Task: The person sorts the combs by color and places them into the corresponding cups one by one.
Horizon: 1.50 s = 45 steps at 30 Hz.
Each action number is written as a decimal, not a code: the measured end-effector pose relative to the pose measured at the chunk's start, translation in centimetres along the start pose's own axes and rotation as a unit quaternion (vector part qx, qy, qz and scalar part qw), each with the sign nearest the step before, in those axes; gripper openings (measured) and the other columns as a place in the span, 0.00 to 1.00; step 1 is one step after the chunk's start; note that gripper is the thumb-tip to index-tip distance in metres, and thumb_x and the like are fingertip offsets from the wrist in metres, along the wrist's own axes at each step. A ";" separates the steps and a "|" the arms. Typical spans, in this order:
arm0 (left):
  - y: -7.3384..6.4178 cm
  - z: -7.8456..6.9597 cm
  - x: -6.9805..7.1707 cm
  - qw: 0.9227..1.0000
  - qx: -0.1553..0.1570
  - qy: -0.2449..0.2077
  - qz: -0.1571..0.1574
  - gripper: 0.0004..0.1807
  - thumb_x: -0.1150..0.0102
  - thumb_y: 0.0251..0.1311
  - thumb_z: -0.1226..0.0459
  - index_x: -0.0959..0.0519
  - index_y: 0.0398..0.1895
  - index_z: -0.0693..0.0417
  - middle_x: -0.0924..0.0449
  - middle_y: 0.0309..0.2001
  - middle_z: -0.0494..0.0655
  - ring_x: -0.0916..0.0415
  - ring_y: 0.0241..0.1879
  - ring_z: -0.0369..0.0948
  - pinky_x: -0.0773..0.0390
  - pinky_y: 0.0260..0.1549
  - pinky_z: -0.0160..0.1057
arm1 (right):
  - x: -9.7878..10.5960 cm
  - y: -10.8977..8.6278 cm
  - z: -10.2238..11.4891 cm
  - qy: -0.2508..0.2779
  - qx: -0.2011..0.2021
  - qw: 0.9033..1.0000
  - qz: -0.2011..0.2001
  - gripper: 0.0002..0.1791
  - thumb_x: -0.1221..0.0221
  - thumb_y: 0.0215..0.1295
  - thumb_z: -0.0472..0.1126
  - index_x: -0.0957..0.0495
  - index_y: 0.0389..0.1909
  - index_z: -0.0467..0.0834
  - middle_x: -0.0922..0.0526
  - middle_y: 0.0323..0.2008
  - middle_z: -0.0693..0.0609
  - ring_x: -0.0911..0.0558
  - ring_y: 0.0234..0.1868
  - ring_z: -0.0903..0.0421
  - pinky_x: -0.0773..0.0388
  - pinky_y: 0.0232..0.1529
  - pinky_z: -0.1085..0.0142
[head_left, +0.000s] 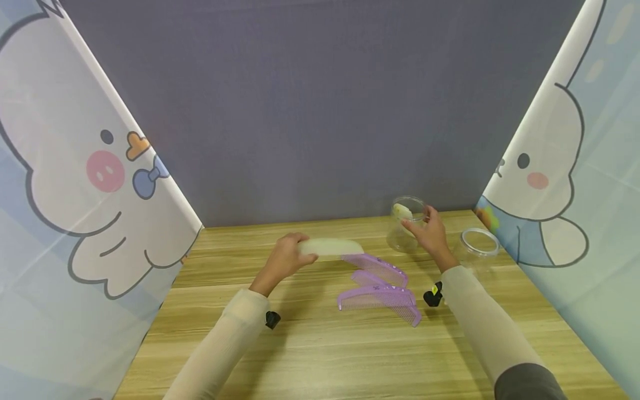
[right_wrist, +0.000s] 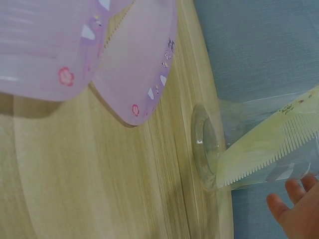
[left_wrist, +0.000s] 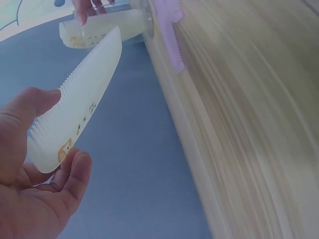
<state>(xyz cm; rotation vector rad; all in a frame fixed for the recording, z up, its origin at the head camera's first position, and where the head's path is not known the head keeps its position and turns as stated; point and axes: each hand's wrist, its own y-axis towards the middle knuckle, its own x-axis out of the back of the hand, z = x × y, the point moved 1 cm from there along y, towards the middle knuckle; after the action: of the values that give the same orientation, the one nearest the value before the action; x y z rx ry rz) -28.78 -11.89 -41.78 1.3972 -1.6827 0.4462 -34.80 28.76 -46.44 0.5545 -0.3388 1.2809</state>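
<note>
My left hand (head_left: 286, 256) pinches one end of a pale yellow-green comb (head_left: 334, 246) between thumb and fingers, above the table. In the left wrist view this comb (left_wrist: 82, 102) slants upward, its teeth on the upper left and a small printed picture near the held end. My right hand (head_left: 429, 233) grips a clear jar (head_left: 400, 242) near its rim, thumb in front. Inside that jar, a second pale comb (right_wrist: 264, 144) leans, its upper end above the rim. Several purple combs (head_left: 377, 297) lie overlapping on the table between my hands.
A second clear container (head_left: 479, 247) with a pale rim stands right of my right wrist. The wooden table (head_left: 310, 355) meets a grey backdrop (head_left: 300, 122) behind. Fabric panels with cartoon animals (head_left: 65, 166) rise on both sides.
</note>
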 end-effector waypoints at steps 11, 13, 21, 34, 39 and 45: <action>1.4 -1.8 -0.2 0.999 -0.023 -0.015 -0.024 0.28 0.26 0.53 0.57 0.18 0.55 0.64 0.15 0.48 0.57 0.24 0.35 0.44 0.21 0.34 0.40 | 0.2 0.0 -0.2 0.002 -0.003 1.000 0.002 0.58 0.36 0.65 0.65 0.56 0.81 0.38 0.43 0.77 0.32 0.38 0.74 0.31 0.35 0.70 0.36; 1.6 -2.1 -0.2 0.999 -0.021 -0.017 -0.026 0.29 0.27 0.53 0.56 0.18 0.56 0.64 0.15 0.50 0.57 0.23 0.37 0.45 0.20 0.35 0.41 | 0.2 0.0 -0.2 0.002 -0.002 1.000 0.002 0.58 0.36 0.65 0.64 0.56 0.81 0.38 0.43 0.77 0.32 0.38 0.74 0.31 0.35 0.70 0.36; 2.9 -3.5 -0.5 0.999 -0.015 -0.034 -0.028 0.32 0.29 0.54 0.53 0.20 0.58 0.64 0.16 0.53 0.60 0.20 0.47 0.51 0.19 0.45 0.48 | 0.3 0.0 -0.2 0.003 0.003 1.000 -0.004 0.57 0.35 0.65 0.61 0.55 0.80 0.35 0.42 0.76 0.30 0.37 0.73 0.30 0.35 0.70 0.36; 4.9 -6.2 -1.5 0.994 -0.016 -0.075 -0.079 0.29 0.28 0.55 0.52 0.18 0.56 0.61 0.15 0.54 0.57 0.19 0.51 0.52 0.19 0.48 0.50 | 0.5 -0.4 0.0 0.009 0.003 1.000 -0.004 0.56 0.35 0.65 0.60 0.54 0.80 0.35 0.41 0.75 0.30 0.37 0.73 0.31 0.35 0.70 0.37; 5.6 -6.9 -2.1 0.991 -0.015 -0.084 -0.099 0.29 0.27 0.53 0.53 0.17 0.55 0.61 0.15 0.53 0.57 0.18 0.51 0.53 0.18 0.49 0.51 | 0.3 -0.4 0.1 0.020 0.001 1.000 0.001 0.57 0.35 0.65 0.61 0.55 0.81 0.36 0.42 0.75 0.30 0.37 0.73 0.31 0.35 0.70 0.36; 6.7 -7.8 -3.0 0.989 -0.016 -0.097 -0.113 0.29 0.27 0.53 0.54 0.17 0.54 0.62 0.14 0.53 0.57 0.18 0.51 0.52 0.17 0.47 0.48 | 0.2 -0.4 0.1 0.017 0.003 1.000 0.000 0.56 0.35 0.65 0.61 0.54 0.81 0.37 0.42 0.76 0.31 0.37 0.74 0.31 0.35 0.70 0.36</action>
<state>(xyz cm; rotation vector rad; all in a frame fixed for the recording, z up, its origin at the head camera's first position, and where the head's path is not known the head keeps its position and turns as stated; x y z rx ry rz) -31.90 -2.30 -38.17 1.6274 -1.6501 0.1577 -34.36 28.76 -46.33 0.5375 -0.3058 1.2911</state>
